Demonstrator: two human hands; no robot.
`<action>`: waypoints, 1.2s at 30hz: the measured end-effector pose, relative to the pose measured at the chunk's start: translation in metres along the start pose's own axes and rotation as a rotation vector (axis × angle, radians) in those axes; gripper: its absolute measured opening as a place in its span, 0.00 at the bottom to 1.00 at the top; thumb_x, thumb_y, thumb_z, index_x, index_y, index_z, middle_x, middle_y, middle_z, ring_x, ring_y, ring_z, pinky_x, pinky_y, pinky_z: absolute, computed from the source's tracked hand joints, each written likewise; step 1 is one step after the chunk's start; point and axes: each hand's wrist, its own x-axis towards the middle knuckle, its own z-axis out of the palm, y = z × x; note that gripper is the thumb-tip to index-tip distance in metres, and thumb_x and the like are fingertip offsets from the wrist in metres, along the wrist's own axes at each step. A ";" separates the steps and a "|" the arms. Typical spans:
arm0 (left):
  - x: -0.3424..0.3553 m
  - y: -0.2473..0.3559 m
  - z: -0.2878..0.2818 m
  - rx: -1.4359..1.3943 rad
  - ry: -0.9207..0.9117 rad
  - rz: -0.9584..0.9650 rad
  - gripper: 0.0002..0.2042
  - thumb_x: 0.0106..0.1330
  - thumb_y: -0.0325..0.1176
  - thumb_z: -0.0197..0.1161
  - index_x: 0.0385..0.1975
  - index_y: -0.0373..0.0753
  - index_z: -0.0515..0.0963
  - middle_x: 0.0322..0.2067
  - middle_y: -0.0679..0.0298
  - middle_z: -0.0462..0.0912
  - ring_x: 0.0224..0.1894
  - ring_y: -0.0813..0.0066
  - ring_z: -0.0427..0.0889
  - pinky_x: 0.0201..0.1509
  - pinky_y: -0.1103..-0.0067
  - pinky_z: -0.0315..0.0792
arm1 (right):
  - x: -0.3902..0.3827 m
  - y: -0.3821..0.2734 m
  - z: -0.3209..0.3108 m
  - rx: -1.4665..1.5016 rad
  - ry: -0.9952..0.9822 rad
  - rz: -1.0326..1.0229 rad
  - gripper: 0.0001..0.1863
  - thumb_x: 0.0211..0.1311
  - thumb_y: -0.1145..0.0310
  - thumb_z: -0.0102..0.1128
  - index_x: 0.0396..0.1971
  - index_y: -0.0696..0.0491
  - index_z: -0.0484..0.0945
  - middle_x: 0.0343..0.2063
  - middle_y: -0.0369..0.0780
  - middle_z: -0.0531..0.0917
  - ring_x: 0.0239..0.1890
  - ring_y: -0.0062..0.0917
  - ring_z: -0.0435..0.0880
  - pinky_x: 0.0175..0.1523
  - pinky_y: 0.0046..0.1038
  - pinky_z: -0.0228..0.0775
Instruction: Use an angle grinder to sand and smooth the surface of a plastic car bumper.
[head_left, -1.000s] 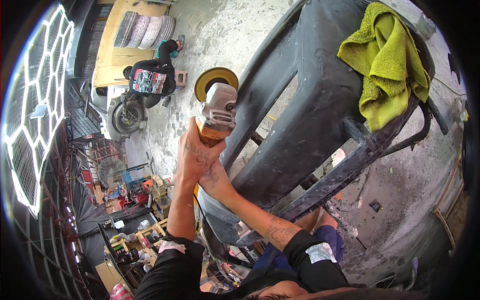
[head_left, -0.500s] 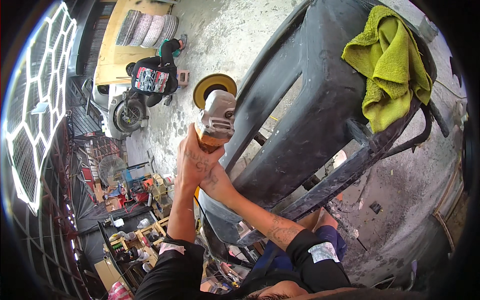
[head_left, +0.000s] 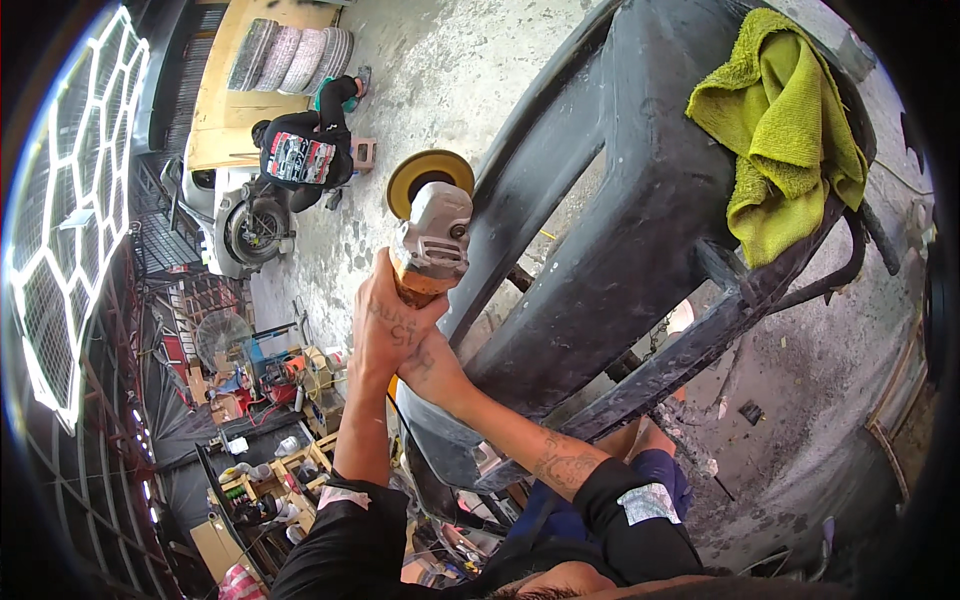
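My left hand [head_left: 390,320] is closed round the yellow and grey body of an angle grinder [head_left: 432,240], which has a yellow disc [head_left: 428,170] on top. Beneath it, my right hand [head_left: 423,360] also grips the tool, its fingers largely hidden by the left. A large dark moulded plastic panel, like a bumper [head_left: 620,260], with long openings fills the right of the view, close beside the grinder. Whether the disc touches it I cannot tell. A crumpled yellow-green cloth [head_left: 775,140] is draped over the panel's upper right end.
Another person [head_left: 310,150] crouches by a scooter [head_left: 250,235] at upper left, below stacked tires [head_left: 285,55] at a plywood board [head_left: 215,130]. Lower left holds cluttered tools and wooden crates [head_left: 290,475]. A hexagonal light panel [head_left: 75,220] runs along the left. Concrete floor [head_left: 440,80] surrounds the dark panel.
The grinder and both hands have moved slightly downward in the picture over the last second, with little movement in the latest half second. The grip looks the same.
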 end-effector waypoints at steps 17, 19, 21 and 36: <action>-0.005 -0.005 -0.002 -0.024 -0.006 0.006 0.28 0.47 0.34 0.77 0.46 0.34 0.70 0.34 0.43 0.85 0.40 0.37 0.84 0.43 0.60 0.77 | -0.001 0.002 0.005 0.070 0.055 0.002 0.29 0.57 0.80 0.67 0.61 0.58 0.70 0.56 0.42 0.80 0.62 0.27 0.78 0.63 0.30 0.71; -0.009 -0.007 -0.002 -0.061 0.049 0.035 0.28 0.47 0.34 0.77 0.46 0.33 0.70 0.34 0.44 0.85 0.40 0.37 0.84 0.43 0.60 0.77 | -0.002 0.000 0.002 -0.169 -0.017 0.028 0.29 0.64 0.83 0.60 0.65 0.59 0.65 0.62 0.40 0.74 0.66 0.26 0.73 0.69 0.31 0.66; -0.010 -0.007 -0.002 -0.101 0.103 0.062 0.27 0.47 0.34 0.77 0.45 0.33 0.71 0.34 0.44 0.85 0.40 0.38 0.84 0.43 0.61 0.78 | -0.001 -0.004 0.002 -0.076 -0.018 0.004 0.29 0.64 0.83 0.60 0.64 0.59 0.65 0.62 0.40 0.74 0.65 0.26 0.73 0.68 0.30 0.66; 0.026 0.026 0.000 -0.075 0.007 0.065 0.27 0.46 0.36 0.76 0.43 0.33 0.70 0.31 0.42 0.84 0.39 0.36 0.83 0.42 0.58 0.76 | 0.020 -0.032 -0.013 -0.135 0.032 -0.010 0.23 0.70 0.76 0.55 0.64 0.56 0.67 0.60 0.36 0.77 0.64 0.25 0.75 0.69 0.30 0.67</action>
